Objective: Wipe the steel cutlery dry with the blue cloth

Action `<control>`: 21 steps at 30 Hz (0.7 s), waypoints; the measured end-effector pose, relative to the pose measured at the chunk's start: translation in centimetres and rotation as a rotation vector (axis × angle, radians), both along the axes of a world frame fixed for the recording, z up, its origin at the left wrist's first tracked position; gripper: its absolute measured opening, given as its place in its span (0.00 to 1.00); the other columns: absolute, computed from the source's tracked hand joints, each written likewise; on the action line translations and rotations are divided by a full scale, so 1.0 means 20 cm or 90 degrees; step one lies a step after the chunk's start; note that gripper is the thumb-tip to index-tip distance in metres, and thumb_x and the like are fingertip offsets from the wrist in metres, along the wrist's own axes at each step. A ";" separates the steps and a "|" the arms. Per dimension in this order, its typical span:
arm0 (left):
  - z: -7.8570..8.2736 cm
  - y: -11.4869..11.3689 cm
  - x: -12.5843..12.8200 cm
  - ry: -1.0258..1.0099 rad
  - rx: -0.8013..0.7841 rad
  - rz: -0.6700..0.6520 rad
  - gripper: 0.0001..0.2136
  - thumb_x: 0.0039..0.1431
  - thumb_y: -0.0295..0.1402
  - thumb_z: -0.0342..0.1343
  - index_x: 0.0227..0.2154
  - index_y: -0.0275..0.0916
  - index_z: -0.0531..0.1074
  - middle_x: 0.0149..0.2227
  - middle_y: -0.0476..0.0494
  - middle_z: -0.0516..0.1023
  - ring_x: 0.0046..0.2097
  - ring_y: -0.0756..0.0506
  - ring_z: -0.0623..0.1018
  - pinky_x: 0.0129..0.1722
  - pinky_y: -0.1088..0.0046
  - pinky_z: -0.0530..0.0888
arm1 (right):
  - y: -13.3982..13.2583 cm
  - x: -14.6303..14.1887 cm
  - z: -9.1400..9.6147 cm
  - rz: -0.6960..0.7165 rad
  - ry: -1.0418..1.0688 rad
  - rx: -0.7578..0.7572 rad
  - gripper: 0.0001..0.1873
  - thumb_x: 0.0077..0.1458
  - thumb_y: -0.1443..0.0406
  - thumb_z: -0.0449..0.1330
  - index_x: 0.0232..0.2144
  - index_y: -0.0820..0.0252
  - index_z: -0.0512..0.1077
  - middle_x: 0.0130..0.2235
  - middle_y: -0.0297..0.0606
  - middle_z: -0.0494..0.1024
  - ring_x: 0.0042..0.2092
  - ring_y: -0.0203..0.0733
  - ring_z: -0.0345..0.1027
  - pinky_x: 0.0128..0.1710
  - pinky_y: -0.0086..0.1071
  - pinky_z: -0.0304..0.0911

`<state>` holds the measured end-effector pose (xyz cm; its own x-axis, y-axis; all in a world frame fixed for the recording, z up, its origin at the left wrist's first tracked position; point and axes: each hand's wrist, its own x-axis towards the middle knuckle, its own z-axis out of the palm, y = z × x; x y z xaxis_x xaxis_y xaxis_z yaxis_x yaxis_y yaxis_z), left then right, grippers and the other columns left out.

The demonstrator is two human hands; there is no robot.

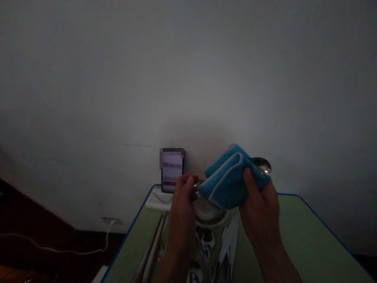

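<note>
My left hand (182,200) is closed in a pinch on the handle end of a metal spoon (262,166), whose shiny bowl sticks out at the right. My right hand (260,208) is wrapped round a folded blue cloth (228,179) that covers the spoon's middle. Both hands hover above a small round bowl (210,214) on the green table (303,239).
A phone (172,171) with a lit screen leans against the white wall on a white block (157,201). Chopsticks (151,247) and more cutlery (226,247) lie on the table below my hands. A white cable (59,248) runs along the dark floor at left.
</note>
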<state>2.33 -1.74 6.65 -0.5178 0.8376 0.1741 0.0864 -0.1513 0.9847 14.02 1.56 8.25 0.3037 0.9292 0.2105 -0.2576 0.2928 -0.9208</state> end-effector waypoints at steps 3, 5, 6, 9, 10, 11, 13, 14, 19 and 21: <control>0.00 0.02 0.02 -0.122 0.028 -0.022 0.10 0.58 0.32 0.43 0.38 0.40 0.68 0.38 0.46 0.75 0.41 0.47 0.75 0.37 0.75 0.71 | -0.02 -0.03 0.02 0.009 0.101 -0.055 0.13 0.46 0.57 0.63 0.34 0.56 0.71 0.31 0.32 0.77 0.33 0.39 0.71 0.34 0.33 0.65; 0.01 0.02 0.02 -0.155 0.035 -0.004 0.11 0.59 0.33 0.42 0.39 0.40 0.68 0.40 0.46 0.76 0.45 0.47 0.74 0.40 0.75 0.70 | -0.02 -0.04 0.02 0.047 0.151 -0.094 0.13 0.44 0.59 0.64 0.33 0.57 0.71 0.30 0.32 0.78 0.32 0.40 0.72 0.35 0.34 0.66; 0.03 0.01 0.01 -0.163 0.034 0.016 0.12 0.59 0.32 0.41 0.40 0.40 0.68 0.41 0.45 0.76 0.46 0.48 0.74 0.42 0.75 0.70 | -0.02 -0.05 0.01 0.071 0.173 -0.109 0.13 0.44 0.59 0.64 0.33 0.57 0.71 0.30 0.32 0.78 0.32 0.40 0.72 0.36 0.35 0.66; 0.07 -0.01 0.01 -0.176 0.030 0.069 0.13 0.59 0.30 0.41 0.39 0.40 0.70 0.40 0.46 0.77 0.46 0.48 0.74 0.45 0.74 0.69 | 0.01 -0.05 -0.01 0.139 0.222 -0.130 0.14 0.43 0.60 0.65 0.35 0.57 0.71 0.32 0.34 0.79 0.35 0.41 0.73 0.38 0.36 0.67; 0.09 -0.01 0.01 -0.180 0.032 0.076 0.13 0.58 0.30 0.41 0.38 0.40 0.71 0.39 0.46 0.78 0.47 0.48 0.74 0.45 0.74 0.69 | 0.02 -0.05 -0.01 0.148 0.228 -0.134 0.15 0.43 0.60 0.65 0.35 0.57 0.71 0.33 0.34 0.79 0.35 0.42 0.73 0.38 0.36 0.67; 0.10 -0.02 0.01 -0.183 0.033 0.077 0.13 0.58 0.30 0.42 0.37 0.41 0.71 0.40 0.47 0.77 0.47 0.48 0.73 0.46 0.74 0.69 | 0.03 -0.04 -0.02 0.148 0.231 -0.135 0.16 0.43 0.60 0.65 0.36 0.57 0.72 0.34 0.35 0.80 0.35 0.42 0.73 0.38 0.36 0.67; 0.10 -0.03 0.02 -0.194 0.028 0.070 0.12 0.58 0.31 0.42 0.36 0.42 0.72 0.41 0.48 0.77 0.49 0.48 0.73 0.45 0.74 0.69 | 0.03 -0.04 -0.02 0.138 0.229 -0.129 0.15 0.43 0.60 0.65 0.36 0.57 0.72 0.35 0.35 0.80 0.36 0.42 0.73 0.39 0.37 0.67; 0.10 -0.03 0.03 -0.202 0.026 0.063 0.12 0.58 0.31 0.43 0.36 0.42 0.72 0.41 0.48 0.77 0.50 0.47 0.72 0.45 0.74 0.69 | 0.03 -0.03 -0.02 0.131 0.228 -0.123 0.15 0.44 0.61 0.65 0.36 0.57 0.72 0.35 0.35 0.80 0.36 0.42 0.73 0.39 0.37 0.67; 0.06 -0.02 0.01 -0.258 0.096 0.016 0.11 0.58 0.32 0.44 0.39 0.44 0.70 0.42 0.48 0.75 0.48 0.47 0.73 0.42 0.73 0.71 | 0.01 -0.04 -0.01 0.138 0.224 -0.104 0.13 0.44 0.61 0.65 0.34 0.57 0.72 0.33 0.34 0.79 0.36 0.41 0.73 0.41 0.38 0.66; 0.06 -0.01 0.00 -0.247 0.094 -0.001 0.10 0.58 0.33 0.46 0.39 0.43 0.69 0.44 0.47 0.73 0.47 0.47 0.73 0.42 0.73 0.70 | 0.00 -0.04 -0.01 0.152 0.230 -0.100 0.13 0.44 0.61 0.65 0.34 0.57 0.72 0.31 0.33 0.79 0.35 0.41 0.73 0.41 0.39 0.66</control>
